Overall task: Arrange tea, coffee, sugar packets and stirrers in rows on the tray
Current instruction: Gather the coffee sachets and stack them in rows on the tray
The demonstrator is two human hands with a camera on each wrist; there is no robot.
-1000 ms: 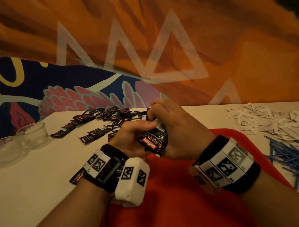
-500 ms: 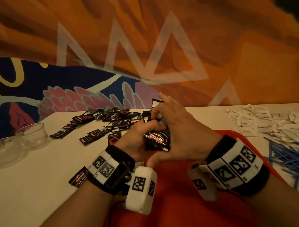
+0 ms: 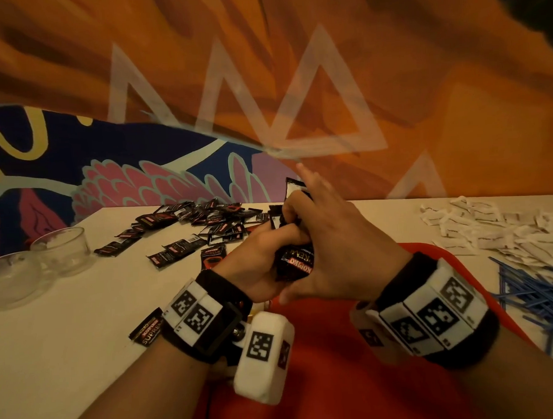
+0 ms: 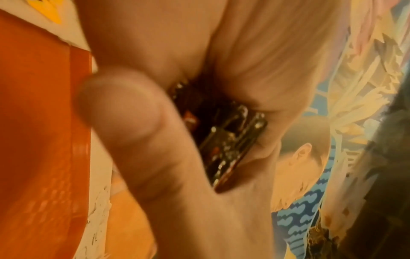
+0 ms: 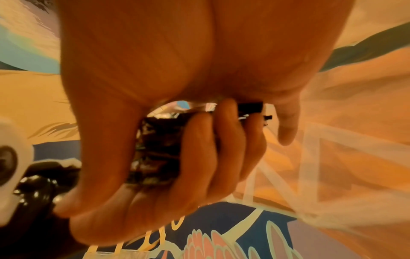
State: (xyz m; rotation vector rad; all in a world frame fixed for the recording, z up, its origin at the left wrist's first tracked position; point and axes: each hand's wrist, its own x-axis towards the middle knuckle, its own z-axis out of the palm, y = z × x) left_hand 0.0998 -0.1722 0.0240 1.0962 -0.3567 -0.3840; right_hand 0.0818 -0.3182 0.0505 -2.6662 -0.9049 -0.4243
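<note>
Both hands meet above the far edge of the red tray (image 3: 332,359) and hold one stack of black coffee packets (image 3: 295,260). My left hand (image 3: 261,260) grips the stack from the left, fingers curled round it. From the right, my right hand (image 3: 337,248) wraps the same stack, its index finger pointing up. The stack's edges (image 4: 230,145) show between thumb and palm in the left wrist view. In the right wrist view the packets (image 5: 157,152) sit behind curled fingers. More black coffee packets (image 3: 206,225) lie scattered on the table behind.
White sugar packets (image 3: 491,225) are heaped at the right, with blue stirrers (image 3: 538,289) in front of them. Two clear glass bowls (image 3: 43,264) stand at the left. One loose coffee packet (image 3: 147,329) lies by my left wrist. A painted wall rises behind the table.
Both hands have lifted slightly and shifted the stack between them. The right index finger has straightened upward, and one packet end now sticks up above the hands.
</note>
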